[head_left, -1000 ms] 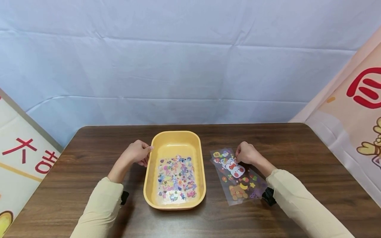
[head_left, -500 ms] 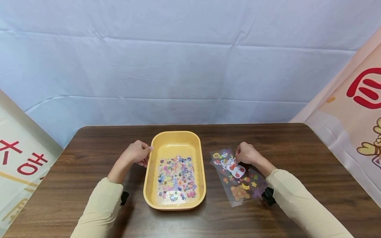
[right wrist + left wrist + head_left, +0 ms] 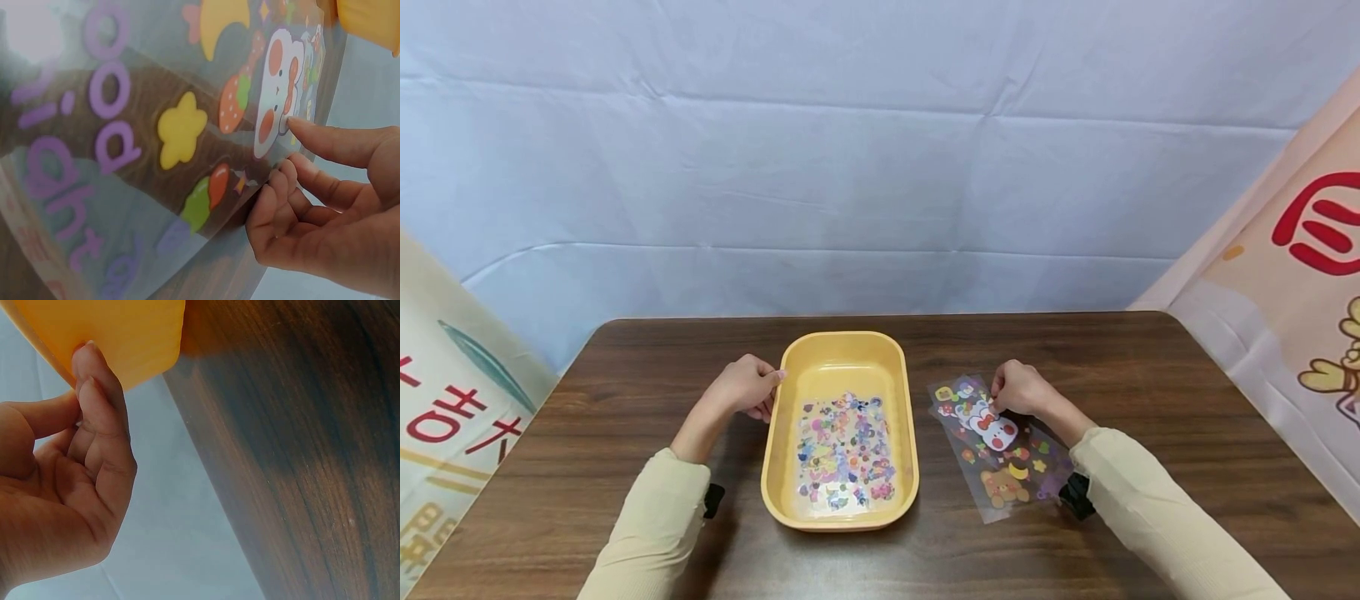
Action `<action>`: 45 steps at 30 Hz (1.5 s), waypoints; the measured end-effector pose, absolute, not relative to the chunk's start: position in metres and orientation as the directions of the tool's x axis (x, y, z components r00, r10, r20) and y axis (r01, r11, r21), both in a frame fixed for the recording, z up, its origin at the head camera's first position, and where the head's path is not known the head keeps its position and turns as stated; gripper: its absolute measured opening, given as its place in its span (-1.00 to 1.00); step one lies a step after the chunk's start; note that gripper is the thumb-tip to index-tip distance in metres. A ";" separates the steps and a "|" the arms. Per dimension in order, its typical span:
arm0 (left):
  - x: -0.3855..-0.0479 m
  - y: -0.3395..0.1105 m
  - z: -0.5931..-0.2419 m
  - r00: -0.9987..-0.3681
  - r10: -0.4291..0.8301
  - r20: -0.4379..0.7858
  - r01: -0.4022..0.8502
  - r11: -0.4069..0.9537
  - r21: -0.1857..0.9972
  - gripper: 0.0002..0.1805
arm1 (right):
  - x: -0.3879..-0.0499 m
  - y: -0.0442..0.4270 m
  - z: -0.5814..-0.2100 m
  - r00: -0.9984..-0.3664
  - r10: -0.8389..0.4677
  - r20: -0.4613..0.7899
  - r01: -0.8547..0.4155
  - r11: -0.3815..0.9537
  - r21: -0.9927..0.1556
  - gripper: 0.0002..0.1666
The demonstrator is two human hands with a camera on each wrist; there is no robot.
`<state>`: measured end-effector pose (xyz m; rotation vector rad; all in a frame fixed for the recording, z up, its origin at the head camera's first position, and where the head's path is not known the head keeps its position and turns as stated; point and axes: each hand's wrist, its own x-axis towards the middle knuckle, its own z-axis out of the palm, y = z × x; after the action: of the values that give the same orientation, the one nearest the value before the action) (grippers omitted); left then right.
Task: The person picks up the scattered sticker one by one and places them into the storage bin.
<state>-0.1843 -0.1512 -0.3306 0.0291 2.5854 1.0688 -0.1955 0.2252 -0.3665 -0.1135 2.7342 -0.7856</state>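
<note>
A yellow tray (image 3: 838, 525) stands mid-table, with a clear sheet of small colourful stickers (image 3: 847, 454) lying inside it. My left hand (image 3: 747, 386) pinches the tray's left rim between thumb and fingers; the left wrist view shows those fingers (image 3: 103, 400) against the outer wall (image 3: 144, 337). Right of the tray, my right hand (image 3: 1022, 388) pinches the edge of a transparent printed bag (image 3: 1004, 487) with bear, rabbit and fruit pictures. In the right wrist view the thumb lies on the bag (image 3: 181, 128) by the white rabbit (image 3: 278, 94), other fingers curled beneath.
The brown wooden table (image 3: 1187, 433) extends around both things, its back edge near a pale blue cloth (image 3: 865, 183). Printed banners with red characters hang at the left (image 3: 445, 433) and right (image 3: 1285, 317).
The bag's lower part has shifted slightly to the right and down since the earliest frame. The left banner has moved, showing different characters. Both hands and the tray stay nearly in place.
</note>
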 end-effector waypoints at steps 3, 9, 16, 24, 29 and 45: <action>-0.184 -0.151 -0.331 -0.942 0.147 -0.302 -0.108 0.718 0.687 -0.63 | -0.195 0.225 -0.367 -0.954 -0.152 -0.259 0.010 0.845 -0.534 -0.81; -0.184 -0.152 -0.332 -0.941 0.145 -0.305 -0.113 0.717 0.688 -0.63 | -0.195 0.226 -0.367 -0.953 -0.149 -0.263 0.019 0.840 -0.542 -0.79; -0.185 -0.152 -0.331 -0.940 0.141 -0.312 -0.122 0.713 0.690 -0.60 | -0.198 0.227 -0.368 -0.953 -0.152 -0.262 0.017 0.837 -0.547 -0.76; -0.187 -0.152 -0.334 -0.946 0.140 -0.292 -0.105 0.721 0.685 -0.62 | -0.203 0.230 -0.372 -0.958 -0.153 -0.244 0.004 0.840 -0.543 -0.72; -0.187 -0.152 -0.335 -0.951 0.138 -0.278 -0.095 0.725 0.683 -0.61 | -0.201 0.229 -0.368 -0.957 -0.163 -0.241 -0.004 0.835 -0.550 -0.71; -0.187 -0.152 -0.335 -0.946 0.137 -0.294 -0.108 0.722 0.684 -0.63 | -0.199 0.232 -0.371 -0.958 -0.166 -0.232 -0.004 0.822 -0.570 -0.69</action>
<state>-0.1866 -0.1517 -0.3347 0.0220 2.6027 1.0627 -0.1994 0.2317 -0.3712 -0.1300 2.7331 -0.8546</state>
